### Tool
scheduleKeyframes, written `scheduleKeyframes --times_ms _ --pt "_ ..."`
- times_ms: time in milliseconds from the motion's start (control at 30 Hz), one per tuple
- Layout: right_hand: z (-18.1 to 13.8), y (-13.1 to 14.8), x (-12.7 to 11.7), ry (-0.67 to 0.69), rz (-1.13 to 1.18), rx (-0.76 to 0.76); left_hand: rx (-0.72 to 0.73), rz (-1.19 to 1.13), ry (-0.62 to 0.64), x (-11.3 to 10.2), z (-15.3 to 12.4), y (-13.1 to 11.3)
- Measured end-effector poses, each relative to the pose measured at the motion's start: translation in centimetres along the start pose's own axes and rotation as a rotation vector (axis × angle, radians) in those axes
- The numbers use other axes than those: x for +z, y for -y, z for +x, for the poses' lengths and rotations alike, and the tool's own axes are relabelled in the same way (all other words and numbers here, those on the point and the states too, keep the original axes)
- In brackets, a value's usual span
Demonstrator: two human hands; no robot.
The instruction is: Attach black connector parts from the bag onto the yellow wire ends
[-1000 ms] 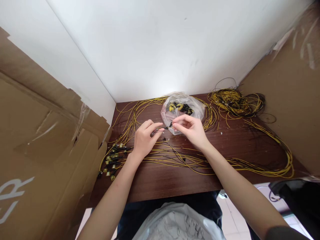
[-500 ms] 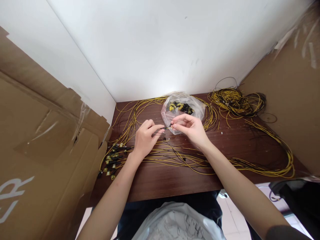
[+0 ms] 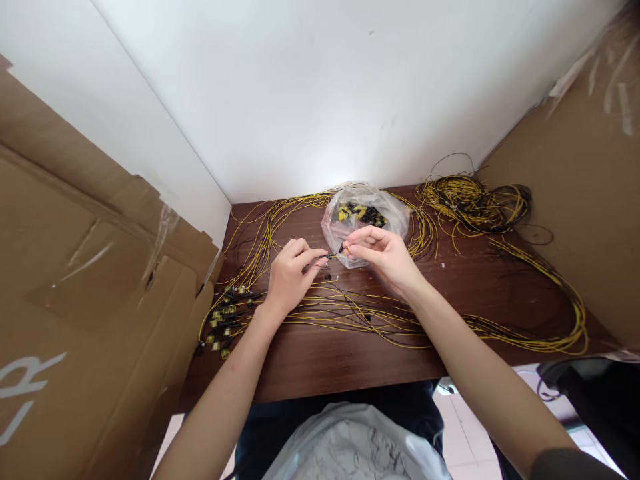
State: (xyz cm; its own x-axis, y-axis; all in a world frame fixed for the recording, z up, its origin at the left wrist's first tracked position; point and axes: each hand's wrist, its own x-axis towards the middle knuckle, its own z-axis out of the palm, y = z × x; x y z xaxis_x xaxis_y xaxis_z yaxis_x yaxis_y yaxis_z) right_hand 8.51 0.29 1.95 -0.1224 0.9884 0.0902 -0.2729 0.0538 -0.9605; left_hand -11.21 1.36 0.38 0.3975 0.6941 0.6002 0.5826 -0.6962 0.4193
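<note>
My left hand (image 3: 291, 275) hovers over the dark wooden table (image 3: 320, 360), its fingers pinched on a thin black-and-yellow wire end (image 3: 324, 257). My right hand (image 3: 384, 257) is close beside it, fingers pinched on a small yellow-and-black connector (image 3: 343, 251) at the same wire tip. The two hands almost touch at the fingertips. Just behind them sits a clear plastic bag (image 3: 395, 212) holding several yellow and black connectors. Long yellow and black wires (image 3: 350, 317) run across the table under both hands.
A tangled coil of wires (image 3: 473, 203) lies at the back right. Several finished wire ends with connectors (image 3: 226, 320) lie at the table's left edge. Cardboard sheets (image 3: 75, 267) lean on the left and cardboard (image 3: 575, 200) on the right. A white wall stands behind.
Both hands have stayed almost in place, with the right hand's fingers shifting slightly toward the wire tip. The view has drifted slightly.
</note>
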Motion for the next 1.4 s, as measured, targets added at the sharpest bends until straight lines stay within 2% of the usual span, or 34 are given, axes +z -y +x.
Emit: scheduleKeyframes --times_ms 400,767,1000,1133,1400 --pt "-0.09 0.36 0.02 0.018 0.003 0.009 0.017 -0.018 0.017 -0.08 0.05 0.02" --pt "0.05 0.39 0.00 -0.093 -0.242 -0.113 0.013 -0.025 0.042 -0.29 0.00 0.07" --pt "0.16 -0.04 -0.20 -0.082 -0.301 -0.180 0.014 -0.014 0.041 -0.29 0.04 -0.02" --pt "0.17 -0.12 -0.26 -0.091 -0.302 -0.172 0.013 -0.011 0.023 -0.26 0.03 0.08" --pt "0.17 -0.15 -0.46 -0.105 -0.388 -0.231 -0.031 -0.029 -0.097 -0.41 0.13 0.26"
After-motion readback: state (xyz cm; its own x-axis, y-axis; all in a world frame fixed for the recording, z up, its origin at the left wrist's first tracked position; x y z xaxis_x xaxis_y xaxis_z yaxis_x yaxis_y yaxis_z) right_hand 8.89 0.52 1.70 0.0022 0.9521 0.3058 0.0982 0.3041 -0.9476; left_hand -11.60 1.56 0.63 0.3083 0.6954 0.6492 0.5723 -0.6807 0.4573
